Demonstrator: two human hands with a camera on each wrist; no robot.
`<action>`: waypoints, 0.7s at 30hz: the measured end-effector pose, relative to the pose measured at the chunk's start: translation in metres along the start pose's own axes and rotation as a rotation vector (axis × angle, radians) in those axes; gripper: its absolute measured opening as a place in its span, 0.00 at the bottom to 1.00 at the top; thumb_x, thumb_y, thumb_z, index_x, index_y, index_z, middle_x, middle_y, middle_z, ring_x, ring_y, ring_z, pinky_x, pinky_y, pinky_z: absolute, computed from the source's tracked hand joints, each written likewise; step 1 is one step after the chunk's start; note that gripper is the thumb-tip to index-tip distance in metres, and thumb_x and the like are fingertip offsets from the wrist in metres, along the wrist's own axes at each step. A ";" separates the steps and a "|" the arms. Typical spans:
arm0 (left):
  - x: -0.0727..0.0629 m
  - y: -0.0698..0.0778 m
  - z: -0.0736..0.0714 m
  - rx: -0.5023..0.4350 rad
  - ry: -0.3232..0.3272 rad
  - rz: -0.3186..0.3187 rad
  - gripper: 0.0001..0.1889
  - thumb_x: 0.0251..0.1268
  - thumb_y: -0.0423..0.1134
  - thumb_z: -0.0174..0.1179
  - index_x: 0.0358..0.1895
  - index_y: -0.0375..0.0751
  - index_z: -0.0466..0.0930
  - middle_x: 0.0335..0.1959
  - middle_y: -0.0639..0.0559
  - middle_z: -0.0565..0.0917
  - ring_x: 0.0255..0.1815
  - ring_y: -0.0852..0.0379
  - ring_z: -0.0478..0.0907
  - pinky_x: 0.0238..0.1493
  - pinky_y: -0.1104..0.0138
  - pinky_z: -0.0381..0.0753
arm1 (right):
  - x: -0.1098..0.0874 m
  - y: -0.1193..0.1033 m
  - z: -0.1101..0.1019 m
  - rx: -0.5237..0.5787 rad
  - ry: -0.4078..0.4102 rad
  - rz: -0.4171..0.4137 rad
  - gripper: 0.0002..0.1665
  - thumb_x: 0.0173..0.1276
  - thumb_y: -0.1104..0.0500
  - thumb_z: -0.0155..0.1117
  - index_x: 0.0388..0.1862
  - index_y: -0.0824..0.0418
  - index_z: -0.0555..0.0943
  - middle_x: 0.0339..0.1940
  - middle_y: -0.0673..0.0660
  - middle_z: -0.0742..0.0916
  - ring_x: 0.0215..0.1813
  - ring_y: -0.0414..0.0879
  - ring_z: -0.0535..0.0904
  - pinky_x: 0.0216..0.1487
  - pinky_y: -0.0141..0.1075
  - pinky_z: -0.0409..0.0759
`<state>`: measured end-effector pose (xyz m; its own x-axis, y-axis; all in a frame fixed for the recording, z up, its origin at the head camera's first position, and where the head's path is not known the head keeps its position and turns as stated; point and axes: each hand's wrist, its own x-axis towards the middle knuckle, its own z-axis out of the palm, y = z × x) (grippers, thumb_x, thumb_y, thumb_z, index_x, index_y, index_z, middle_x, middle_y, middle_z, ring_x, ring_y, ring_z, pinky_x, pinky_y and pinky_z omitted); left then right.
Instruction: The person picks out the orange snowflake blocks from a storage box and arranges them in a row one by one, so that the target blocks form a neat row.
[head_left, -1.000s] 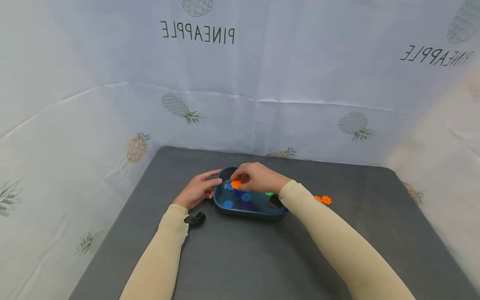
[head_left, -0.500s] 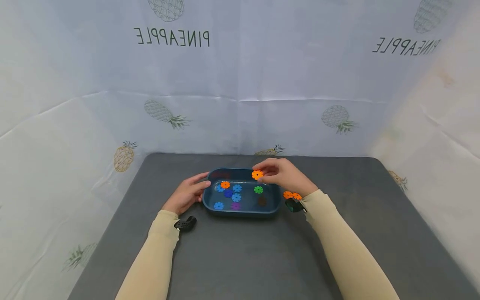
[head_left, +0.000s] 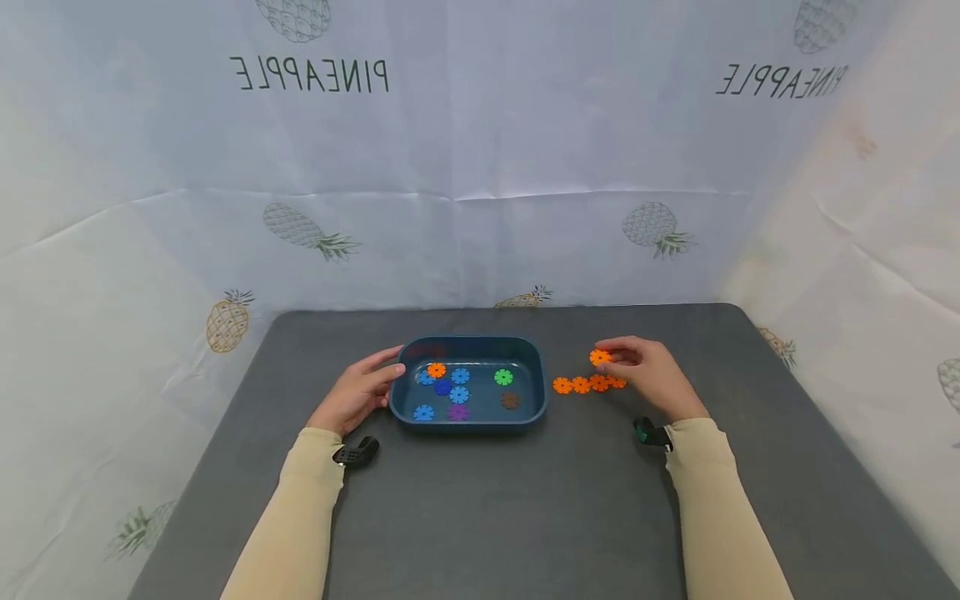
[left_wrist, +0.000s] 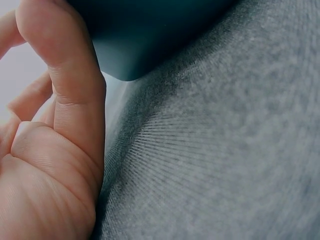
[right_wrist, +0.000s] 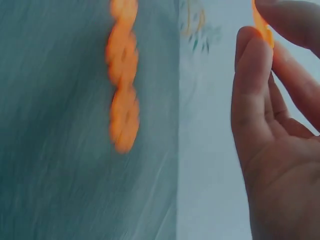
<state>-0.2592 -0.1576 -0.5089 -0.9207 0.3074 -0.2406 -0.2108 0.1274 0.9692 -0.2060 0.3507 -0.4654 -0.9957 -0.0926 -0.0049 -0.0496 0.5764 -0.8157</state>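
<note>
My right hand (head_left: 652, 375) pinches an orange snowflake building disc (head_left: 599, 357) between thumb and fingertips. It is held above a row of several orange snowflake discs (head_left: 581, 385) lying on the table to the right of a dark blue tray (head_left: 468, 426). In the right wrist view, the pinched disc (right_wrist: 261, 22) shows edge-on. My left hand (head_left: 358, 390) holds the tray's left end, thumb at the rim and fingers along the outer wall. Inside the tray lie several light blue discs (head_left: 459, 395), a dark blue disc (head_left: 442, 387), an orange one (head_left: 437, 370), a green one (head_left: 503, 377), a purple one (head_left: 458, 412) and a brown one (head_left: 510, 401).
Everything stands on a dark grey table (head_left: 495, 517). A white curtain (head_left: 450, 242) printed with pineapples hangs behind the table and along its sides. Each wrist wears a black strap (head_left: 357, 452).
My right hand has lifted an orange disc out of the tray and carried it right, over the orange row. The left hand stays at the tray. The head view has shifted.
</note>
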 end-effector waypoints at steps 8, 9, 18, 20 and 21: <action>-0.002 0.001 0.000 -0.006 0.003 -0.005 0.38 0.79 0.55 0.66 0.86 0.55 0.64 0.37 0.56 0.82 0.32 0.60 0.77 0.36 0.69 0.79 | -0.010 0.032 -0.015 -0.115 0.074 0.072 0.25 0.78 0.51 0.73 0.70 0.54 0.84 0.64 0.63 0.87 0.62 0.59 0.84 0.63 0.57 0.83; -0.002 0.001 0.000 -0.005 0.004 -0.004 0.38 0.79 0.55 0.66 0.86 0.55 0.64 0.37 0.56 0.83 0.32 0.60 0.77 0.36 0.69 0.79 | -0.011 0.034 -0.016 -0.132 0.073 0.074 0.26 0.78 0.51 0.72 0.71 0.55 0.83 0.65 0.64 0.87 0.62 0.60 0.83 0.64 0.58 0.83; 0.001 0.000 0.002 -0.026 -0.016 -0.005 0.39 0.79 0.54 0.66 0.87 0.53 0.62 0.37 0.57 0.83 0.30 0.60 0.77 0.36 0.69 0.79 | -0.012 0.048 -0.019 -0.224 0.101 0.127 0.26 0.78 0.53 0.73 0.70 0.60 0.83 0.67 0.68 0.85 0.63 0.63 0.81 0.66 0.63 0.80; 0.001 0.001 0.002 -0.027 -0.014 0.000 0.39 0.79 0.54 0.66 0.86 0.52 0.62 0.38 0.57 0.84 0.30 0.61 0.77 0.35 0.69 0.79 | -0.012 0.047 -0.020 -0.230 0.097 0.138 0.26 0.78 0.52 0.73 0.70 0.60 0.83 0.67 0.68 0.84 0.63 0.64 0.81 0.66 0.63 0.80; 0.001 0.001 0.002 -0.023 -0.014 0.003 0.39 0.80 0.54 0.65 0.86 0.52 0.62 0.38 0.57 0.84 0.30 0.61 0.77 0.35 0.69 0.79 | -0.012 0.047 -0.019 -0.232 0.096 0.147 0.26 0.78 0.52 0.72 0.70 0.60 0.83 0.67 0.68 0.84 0.63 0.63 0.81 0.66 0.63 0.80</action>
<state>-0.2593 -0.1554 -0.5084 -0.9165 0.3212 -0.2384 -0.2159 0.1044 0.9708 -0.1983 0.3945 -0.4925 -0.9959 0.0762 -0.0494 0.0899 0.7493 -0.6561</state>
